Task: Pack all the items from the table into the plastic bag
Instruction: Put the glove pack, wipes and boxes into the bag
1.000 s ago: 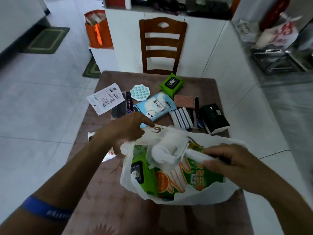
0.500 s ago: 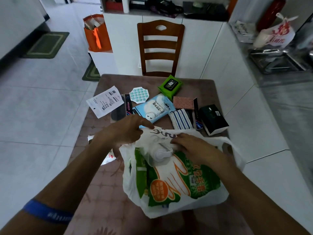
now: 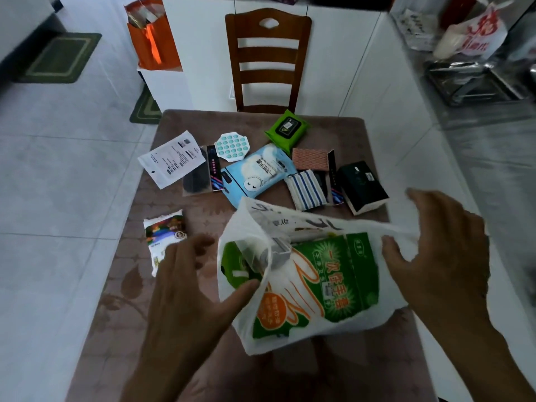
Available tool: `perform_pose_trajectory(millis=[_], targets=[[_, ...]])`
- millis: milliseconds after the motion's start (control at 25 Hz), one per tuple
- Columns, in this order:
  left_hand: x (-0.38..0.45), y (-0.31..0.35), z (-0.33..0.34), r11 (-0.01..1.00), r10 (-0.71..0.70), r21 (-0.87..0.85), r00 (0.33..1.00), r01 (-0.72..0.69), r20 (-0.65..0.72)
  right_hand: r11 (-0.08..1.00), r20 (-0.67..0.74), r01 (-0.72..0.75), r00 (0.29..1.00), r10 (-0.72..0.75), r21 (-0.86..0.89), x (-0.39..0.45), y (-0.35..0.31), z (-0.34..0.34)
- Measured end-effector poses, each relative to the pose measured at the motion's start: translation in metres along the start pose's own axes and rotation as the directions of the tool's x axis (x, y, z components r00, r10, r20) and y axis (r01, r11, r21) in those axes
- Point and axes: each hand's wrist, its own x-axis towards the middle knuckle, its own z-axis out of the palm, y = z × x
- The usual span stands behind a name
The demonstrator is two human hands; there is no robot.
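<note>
The person is packing, and the job is only partly done. The plastic bag is lying on the table, nearest the person, with a green glove pack and a white bottle inside it. The right hand is pinching the bag's rim and holding the mouth open. The left hand is beside the bag with loose fingers, holding nothing; its thumb is touching the bag's side.

Lots of things are waiting behind the bag: a blue wipes pack, a striped cloth, a black box and a green wipes pack. A small snack packet is lying left of the bag, just by the left hand. I think that one is going in next.

Half a second ago the left hand was gripping the bag's rim and the right hand was pushing the bottle in. Now the left one has let go.
</note>
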Motion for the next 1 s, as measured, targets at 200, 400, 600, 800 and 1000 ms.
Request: perform_pose_trajectory(millis=[200, 400, 600, 800, 1000], targets=[[-0.017, -0.014, 0.035, 0.948, 0.096, 0.287, 0.983, -0.138, 0.156, 0.652, 0.444, -0.504, 0.853, 0.274, 0.566, -0.018, -0.003, 0.010], [-0.006, 0.001, 0.034, 0.996, -0.057, 0.065, 0.997, 0.060, -0.057, 0.552, 0.348, -0.442, 0.897, 0.272, 0.707, -0.010, -0.027, -0.016], [0.000, 0.016, 0.005, 0.943, -0.143, -0.320, 0.976, 0.085, -0.162, 0.644, 0.251, -0.405, 0.913, 0.321, 0.650, -0.001, -0.021, -0.023], [0.004, 0.000, 0.012, 0.898, -0.172, -0.418, 0.984, 0.138, -0.044, 0.843, 0.286, -0.430, 0.893, 0.347, 0.323, 0.002, -0.013, -0.018], [-0.006, -0.040, 0.009, 0.838, -0.226, -0.533, 0.963, 0.117, -0.144, 0.966, -0.018, -0.045, 0.999, 0.051, 0.255, -0.019, -0.065, -0.036]])
